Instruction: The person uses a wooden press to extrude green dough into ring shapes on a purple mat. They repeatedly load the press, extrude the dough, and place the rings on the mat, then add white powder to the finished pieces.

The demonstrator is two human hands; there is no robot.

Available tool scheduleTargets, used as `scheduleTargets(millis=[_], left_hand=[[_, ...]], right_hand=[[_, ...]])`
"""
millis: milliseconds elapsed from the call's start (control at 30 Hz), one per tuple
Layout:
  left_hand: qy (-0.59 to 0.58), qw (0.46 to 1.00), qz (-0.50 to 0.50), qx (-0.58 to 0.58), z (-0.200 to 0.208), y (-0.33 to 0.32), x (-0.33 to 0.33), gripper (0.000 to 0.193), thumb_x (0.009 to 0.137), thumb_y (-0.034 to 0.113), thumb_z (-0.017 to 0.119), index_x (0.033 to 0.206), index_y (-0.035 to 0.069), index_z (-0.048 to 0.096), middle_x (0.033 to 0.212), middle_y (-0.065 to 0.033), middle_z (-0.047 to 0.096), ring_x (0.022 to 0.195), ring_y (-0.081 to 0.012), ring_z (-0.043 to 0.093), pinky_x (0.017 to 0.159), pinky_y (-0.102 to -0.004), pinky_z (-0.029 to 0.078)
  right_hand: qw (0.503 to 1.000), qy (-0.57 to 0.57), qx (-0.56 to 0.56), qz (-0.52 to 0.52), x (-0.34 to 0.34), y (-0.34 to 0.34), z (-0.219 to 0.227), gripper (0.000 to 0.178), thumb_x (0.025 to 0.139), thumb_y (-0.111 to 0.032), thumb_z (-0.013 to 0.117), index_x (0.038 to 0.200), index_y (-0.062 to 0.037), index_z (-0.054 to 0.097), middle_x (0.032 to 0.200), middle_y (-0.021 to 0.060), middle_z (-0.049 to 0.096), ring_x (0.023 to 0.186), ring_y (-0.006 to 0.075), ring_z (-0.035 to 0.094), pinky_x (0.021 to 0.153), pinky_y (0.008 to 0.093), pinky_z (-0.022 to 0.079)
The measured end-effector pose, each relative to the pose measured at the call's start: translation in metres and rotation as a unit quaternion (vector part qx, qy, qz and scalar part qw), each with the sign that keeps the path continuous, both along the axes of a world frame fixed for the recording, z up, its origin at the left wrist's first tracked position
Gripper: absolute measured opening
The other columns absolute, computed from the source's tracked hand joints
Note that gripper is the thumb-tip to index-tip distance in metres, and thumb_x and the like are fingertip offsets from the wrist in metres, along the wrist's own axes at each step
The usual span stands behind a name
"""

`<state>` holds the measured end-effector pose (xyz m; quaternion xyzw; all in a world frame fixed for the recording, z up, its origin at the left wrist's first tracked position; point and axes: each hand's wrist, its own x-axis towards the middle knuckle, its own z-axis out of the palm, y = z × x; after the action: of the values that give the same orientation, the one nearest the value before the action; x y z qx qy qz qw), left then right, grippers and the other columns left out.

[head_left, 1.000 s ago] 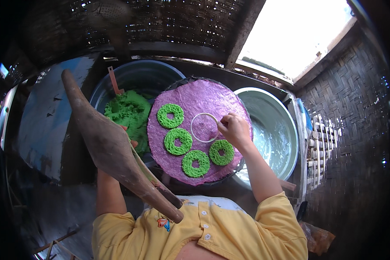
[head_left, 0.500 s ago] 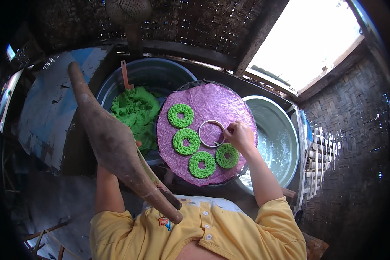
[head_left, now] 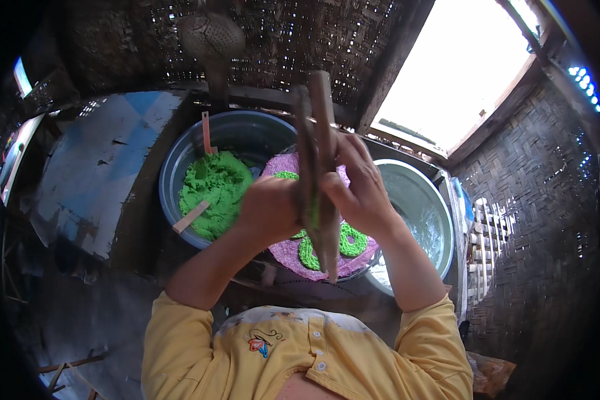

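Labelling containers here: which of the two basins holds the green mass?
The dark blue basin on the left, containing the green mass; the right-hand basin is paler.

The long brown wooden tool (head_left: pixel 321 143) and hands (head_left: pixel 270 208) block the way down to the round purple sheet (head_left: pixel 278 164). Above the pale green round basin (head_left: pixel 420 203), room is open. A flat pink handle (head_left: pixel 207 131) juts beside the blue-grey round basin's (head_left: pixel 260 130) far rim.

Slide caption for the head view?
Left hand and right hand hold a wooden tool over green rings on a purple sheet.
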<state>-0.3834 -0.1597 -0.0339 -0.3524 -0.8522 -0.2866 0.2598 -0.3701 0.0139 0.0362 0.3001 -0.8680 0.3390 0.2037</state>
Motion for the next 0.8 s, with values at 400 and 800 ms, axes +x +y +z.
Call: scheduleTargets(millis=[400,800], left_hand=[[-0.089,0.957,-0.132,-0.242,0.088,-0.052,0.052,0.021,0.064,0.019,0.066,0.081,0.011,0.058,0.063,-0.0089,0.059,0.063,-0.0300,0.063,0.058,-0.0391,0.050],[-0.416,0.781,-0.334,0.326,0.046,-0.239,0.000,0.045,0.072,0.017,0.073,0.114,0.014,0.058,0.119,-0.0147,0.056,0.102,-0.0255,0.060,0.077,-0.0390,0.052]], right_hand=[[0.995,-0.092,0.006,0.030,0.096,-0.033,0.079,0.058,0.066,0.000,0.068,0.111,-0.0056,0.032,0.076,0.0029,0.053,0.070,0.0105,0.057,0.057,0.0248,0.045],[0.838,0.129,-0.510,-0.144,0.051,-0.107,0.080,0.010,0.078,-0.005,0.055,0.078,0.0049,0.054,0.069,0.0105,0.059,0.052,0.0139,0.056,0.035,0.0226,0.041]])
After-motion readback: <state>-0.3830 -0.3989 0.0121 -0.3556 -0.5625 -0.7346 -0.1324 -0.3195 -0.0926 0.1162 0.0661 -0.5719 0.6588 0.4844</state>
